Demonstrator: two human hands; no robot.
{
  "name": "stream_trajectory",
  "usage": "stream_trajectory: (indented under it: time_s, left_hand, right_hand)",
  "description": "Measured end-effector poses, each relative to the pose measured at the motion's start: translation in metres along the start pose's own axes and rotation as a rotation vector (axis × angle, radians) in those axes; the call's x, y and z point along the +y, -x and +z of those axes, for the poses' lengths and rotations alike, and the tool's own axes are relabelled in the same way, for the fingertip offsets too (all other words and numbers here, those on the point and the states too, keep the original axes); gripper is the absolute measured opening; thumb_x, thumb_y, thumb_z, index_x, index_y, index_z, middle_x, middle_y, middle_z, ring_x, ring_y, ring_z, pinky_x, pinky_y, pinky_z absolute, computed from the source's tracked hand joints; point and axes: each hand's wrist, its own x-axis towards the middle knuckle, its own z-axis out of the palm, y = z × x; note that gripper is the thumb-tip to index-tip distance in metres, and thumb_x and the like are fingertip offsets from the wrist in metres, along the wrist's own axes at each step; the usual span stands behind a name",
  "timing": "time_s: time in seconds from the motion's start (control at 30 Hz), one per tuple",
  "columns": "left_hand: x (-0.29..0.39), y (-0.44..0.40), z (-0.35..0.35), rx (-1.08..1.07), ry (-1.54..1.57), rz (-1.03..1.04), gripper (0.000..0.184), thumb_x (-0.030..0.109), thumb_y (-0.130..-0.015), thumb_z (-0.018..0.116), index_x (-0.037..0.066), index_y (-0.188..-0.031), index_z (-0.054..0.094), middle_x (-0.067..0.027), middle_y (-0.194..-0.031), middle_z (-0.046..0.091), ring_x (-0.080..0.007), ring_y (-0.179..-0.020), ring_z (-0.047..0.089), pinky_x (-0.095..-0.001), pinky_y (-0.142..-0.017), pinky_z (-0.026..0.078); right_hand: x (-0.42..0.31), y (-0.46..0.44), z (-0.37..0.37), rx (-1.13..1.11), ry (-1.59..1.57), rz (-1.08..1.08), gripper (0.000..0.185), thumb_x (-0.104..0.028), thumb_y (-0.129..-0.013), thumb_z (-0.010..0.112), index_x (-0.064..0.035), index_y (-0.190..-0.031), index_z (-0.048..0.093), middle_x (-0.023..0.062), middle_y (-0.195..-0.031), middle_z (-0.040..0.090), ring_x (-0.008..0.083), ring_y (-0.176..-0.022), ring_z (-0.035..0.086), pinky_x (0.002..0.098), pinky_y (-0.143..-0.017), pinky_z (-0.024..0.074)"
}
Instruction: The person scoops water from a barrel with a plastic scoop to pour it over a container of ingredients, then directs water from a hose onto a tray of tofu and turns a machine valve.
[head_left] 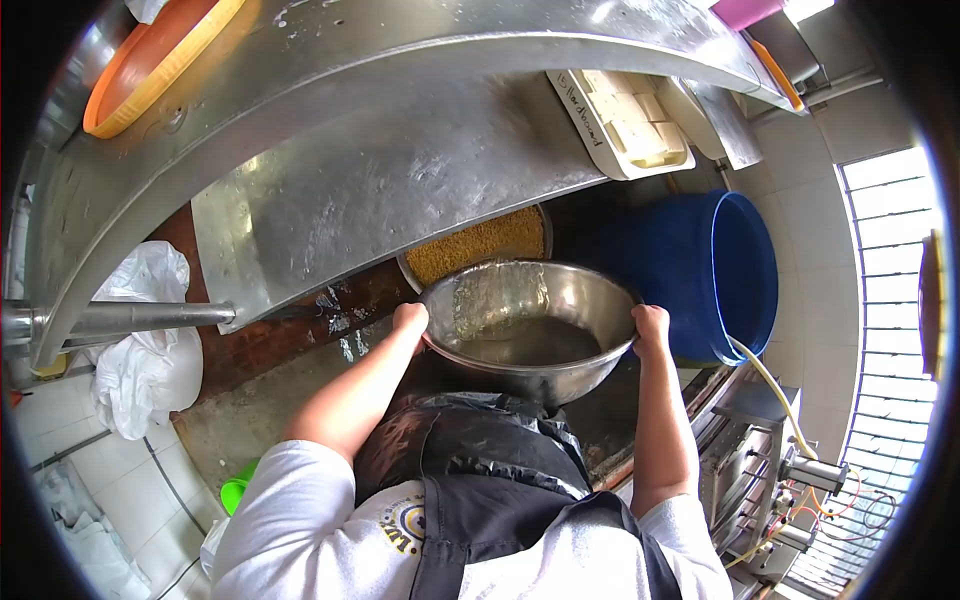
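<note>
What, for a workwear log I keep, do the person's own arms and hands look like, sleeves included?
The left hand and right hand are ungloved. Both forearms are bare, below short, plain, pale grey-white sleeves. No watch or bracelet shows at either wrist; whether rings are worn, I cannot tell.

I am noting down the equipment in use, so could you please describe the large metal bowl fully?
The large metal bowl is round, silvery and shiny, with a rolled rim and deep sides. It tilts slightly, its inside showing murky liquid or residue. The left hand and right hand grip opposite rims.
</note>
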Motion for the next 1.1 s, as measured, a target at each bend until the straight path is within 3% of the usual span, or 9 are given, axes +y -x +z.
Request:
stream_trajectory:
  time_s: [0.07,0.27,0.33,0.43,0.5,0.57,0.8,0.87,1.1]
  left_hand:
    - [0.008,0.007,-0.002,0.026,-0.001,-0.029,0.041,0.011,-0.090,0.051,-0.015,-0.115,0.071,-0.0323,-0.120,0.074,-0.0421,-0.114,0.073,-0.0522,-0.094,0.055]
    - [-0.019,-0.044,0.015,-0.046,0.178,-0.176,0.040,0.012,-0.095,0.047,-0.012,-0.118,0.069,-0.0287,-0.118,0.074,-0.0395,-0.111,0.075,-0.0521,-0.090,0.058]
    - [-0.014,-0.036,0.017,-0.206,0.490,-0.231,0.038,0.010,-0.100,0.044,-0.010,-0.122,0.068,-0.0278,-0.120,0.073,-0.0391,-0.107,0.076,-0.0531,-0.087,0.062]
    - [-0.014,-0.044,0.019,-0.331,0.610,-0.293,0.036,0.006,-0.103,0.042,-0.009,-0.125,0.066,-0.0278,-0.122,0.073,-0.0388,-0.103,0.077,-0.0556,-0.086,0.064]
    - [-0.002,-0.021,0.015,-0.335,0.586,-0.272,0.028,0.006,-0.100,0.046,-0.005,-0.118,0.065,-0.0246,-0.114,0.074,-0.0390,-0.102,0.078,-0.0567,-0.087,0.066]
    - [-0.020,-0.048,0.026,-0.435,0.662,-0.365,0.025,0.010,-0.101,0.049,0.001,-0.119,0.065,-0.0184,-0.108,0.073,-0.0369,-0.090,0.076,-0.0565,-0.073,0.063]
    - [0.002,-0.028,0.020,-0.375,0.231,-0.382,0.008,0.018,-0.101,0.056,0.013,-0.104,0.061,-0.0053,-0.087,0.055,-0.0221,-0.064,0.049,-0.0392,-0.054,0.038]
    - [-0.018,-0.057,0.038,-0.401,0.278,-0.444,0.016,0.018,-0.105,0.048,0.012,-0.105,0.063,-0.0037,-0.083,0.054,-0.0190,-0.060,0.044,-0.0376,-0.050,0.030]
    - [0.013,-0.014,0.022,-0.480,0.132,-0.326,0.019,0.014,-0.104,0.047,0.009,-0.110,0.065,-0.0085,-0.090,0.064,-0.0246,-0.063,0.058,-0.0430,-0.049,0.040]
  right_hand:
    - [-0.030,0.019,0.015,0.048,0.033,-0.007,0.005,0.000,-0.083,0.061,0.0000,-0.082,0.066,0.0037,-0.070,0.055,0.0184,-0.060,0.053,0.0387,-0.053,0.0418]
    - [-0.084,0.012,0.036,-0.060,0.062,-0.074,0.004,-0.002,-0.083,0.060,-0.0043,-0.085,0.063,0.0046,-0.072,0.055,0.0179,-0.057,0.052,0.0377,-0.045,0.0388]
    - [-0.106,0.011,0.045,-0.079,0.074,-0.100,0.005,-0.001,-0.084,0.059,-0.0047,-0.084,0.062,0.0044,-0.072,0.054,0.0178,-0.056,0.052,0.0362,-0.043,0.0378]
    - [-0.136,0.010,0.062,-0.173,0.019,-0.210,0.009,0.002,-0.087,0.062,-0.0057,-0.090,0.066,0.0026,-0.075,0.057,0.0174,-0.051,0.056,0.0324,-0.037,0.0374]
    - [-0.161,0.027,0.076,-0.171,-0.030,-0.248,0.011,0.003,-0.090,0.063,-0.0070,-0.094,0.064,0.0007,-0.074,0.056,0.0153,-0.051,0.056,0.0297,-0.036,0.0378]
    - [-0.175,0.021,0.079,-0.268,-0.035,-0.259,0.008,-0.001,-0.095,0.067,-0.0071,-0.097,0.064,0.0006,-0.076,0.058,0.0139,-0.050,0.055,0.0289,-0.036,0.0391]
    - [-0.223,0.053,0.087,-0.355,-0.075,-0.279,0.009,-0.007,-0.100,0.070,-0.0029,-0.096,0.063,0.0014,-0.074,0.056,0.0114,-0.051,0.055,0.0249,-0.042,0.0496]
    - [-0.228,0.053,0.088,-0.352,-0.062,-0.284,0.010,-0.008,-0.101,0.070,-0.0026,-0.096,0.063,0.0014,-0.074,0.056,0.0112,-0.052,0.055,0.0249,-0.042,0.0501]
    - [-0.242,0.074,0.079,-0.381,0.006,-0.337,0.008,-0.010,-0.103,0.069,-0.0027,-0.101,0.067,0.0010,-0.076,0.060,0.0089,-0.053,0.056,0.0228,-0.044,0.0510]
